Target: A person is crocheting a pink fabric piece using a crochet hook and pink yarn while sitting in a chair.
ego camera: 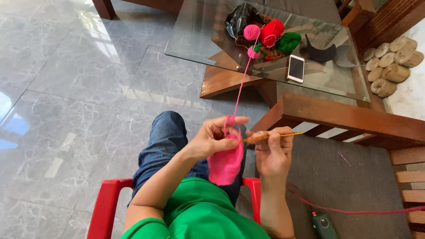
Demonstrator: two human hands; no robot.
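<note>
Left hand (216, 138) pinches the pink crochet piece (226, 163), hanging just below it.

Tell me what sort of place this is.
Most likely a home living room: a glass coffee table on a polished tile floor, a cushioned wooden seat beside it, yarn balls and a phone on the glass.

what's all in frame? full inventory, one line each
crochet piece: 1, pink, hanging from left hand
crochet hook: 1, orange, in right hand
yarn strand: 1, pink, from table to left hand
yarn balls: several, pink, red, green, on glass table
plastic bag: 1, black, behind yarn
phone: 1, white-edged, on glass table
chair: 1, red, under person
bench cushion: 1, grey, right
left hand: pinching work
right hand: closed grip on hook
</note>
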